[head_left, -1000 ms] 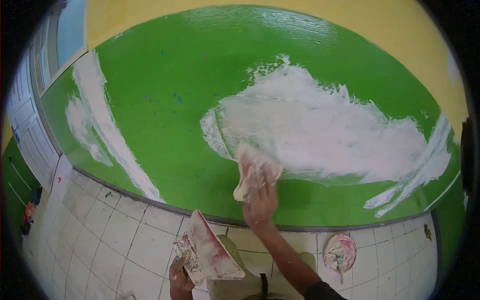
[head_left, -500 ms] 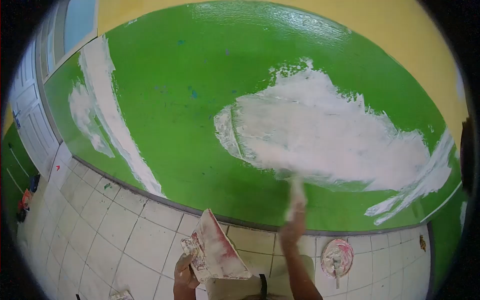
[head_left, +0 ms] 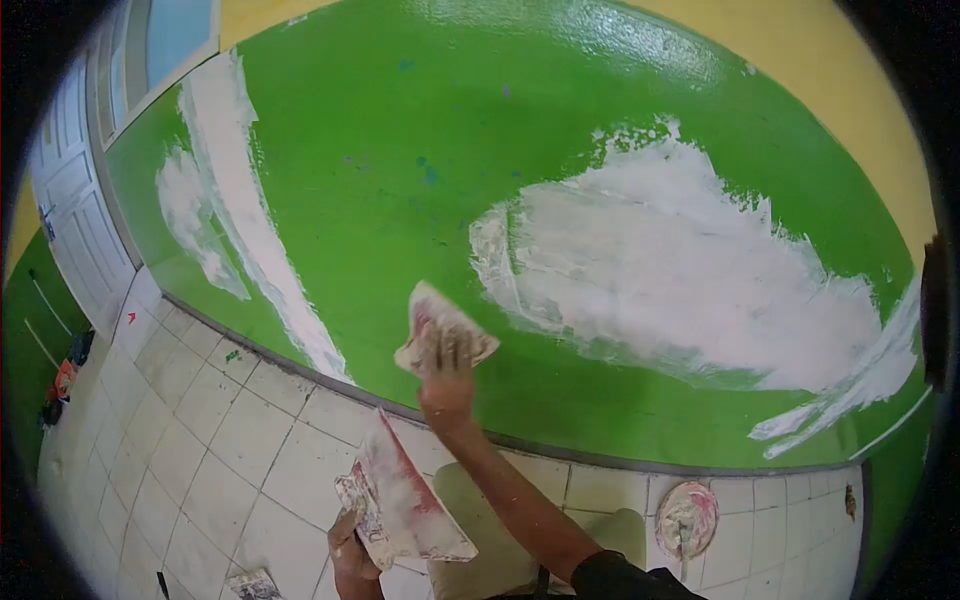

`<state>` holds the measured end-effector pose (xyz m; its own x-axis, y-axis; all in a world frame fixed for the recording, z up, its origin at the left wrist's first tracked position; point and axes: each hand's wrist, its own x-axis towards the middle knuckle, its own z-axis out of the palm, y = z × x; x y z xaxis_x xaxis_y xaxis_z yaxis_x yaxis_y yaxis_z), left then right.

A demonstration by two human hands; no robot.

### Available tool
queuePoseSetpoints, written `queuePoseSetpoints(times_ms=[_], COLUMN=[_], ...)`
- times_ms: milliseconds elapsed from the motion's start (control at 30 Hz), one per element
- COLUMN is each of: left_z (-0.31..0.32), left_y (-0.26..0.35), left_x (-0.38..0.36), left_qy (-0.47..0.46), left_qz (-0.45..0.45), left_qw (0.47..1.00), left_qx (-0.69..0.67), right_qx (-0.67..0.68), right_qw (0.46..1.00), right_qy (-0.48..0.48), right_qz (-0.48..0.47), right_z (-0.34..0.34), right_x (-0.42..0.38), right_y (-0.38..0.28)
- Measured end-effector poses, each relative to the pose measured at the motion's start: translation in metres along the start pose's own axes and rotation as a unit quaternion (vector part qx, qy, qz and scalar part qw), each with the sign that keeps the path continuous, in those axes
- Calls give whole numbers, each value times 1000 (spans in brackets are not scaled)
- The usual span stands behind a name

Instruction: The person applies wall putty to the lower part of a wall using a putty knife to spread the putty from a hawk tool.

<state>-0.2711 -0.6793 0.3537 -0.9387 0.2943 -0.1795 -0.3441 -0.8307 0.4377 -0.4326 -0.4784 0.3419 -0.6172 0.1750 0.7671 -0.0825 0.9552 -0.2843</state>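
My right hand (head_left: 447, 362) is closed round a putty-smeared spreader (head_left: 424, 302), its fingers laid over the back of the blade. It is up in front of the green wall (head_left: 370, 230), left of a large patch of white putty (head_left: 650, 260). Low in the view, my left hand (head_left: 352, 552) grips a larger putty board (head_left: 400, 500) by its caked edge. White and reddish putty covers the board's face, which is tilted up toward me.
A round putty-stained lid or dish (head_left: 687, 515) with a tool across it lies on the tiled floor (head_left: 215, 450). A white putty strip (head_left: 250, 200) runs down the wall at left, near a white door (head_left: 75, 215). A putty-crusted piece (head_left: 254, 585) lies at the bottom.
My right hand has swung left and up, off the lower edge of the big putty patch, turning the spreader's back toward me. The left hand with the board has shifted slightly left; the view has turned.
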Motion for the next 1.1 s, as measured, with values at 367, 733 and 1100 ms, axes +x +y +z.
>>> queuePoseSetpoints(times_ms=[367, 733, 1100], left_z=[51, 110, 88], left_y=[4, 24, 43], left_x=[23, 62, 82], left_qy=[-96, -174, -113], left_qz=[-5, 25, 89], left_qw=[995, 984, 989], left_qx=[12, 26, 24], right_qx=[-199, -36, -36], right_qw=[965, 986, 940], right_qy=[11, -134, 276], right_qz=[-168, -94, 198], right_z=[-146, -109, -148], right_x=[113, -70, 1], right_y=[7, 109, 123])
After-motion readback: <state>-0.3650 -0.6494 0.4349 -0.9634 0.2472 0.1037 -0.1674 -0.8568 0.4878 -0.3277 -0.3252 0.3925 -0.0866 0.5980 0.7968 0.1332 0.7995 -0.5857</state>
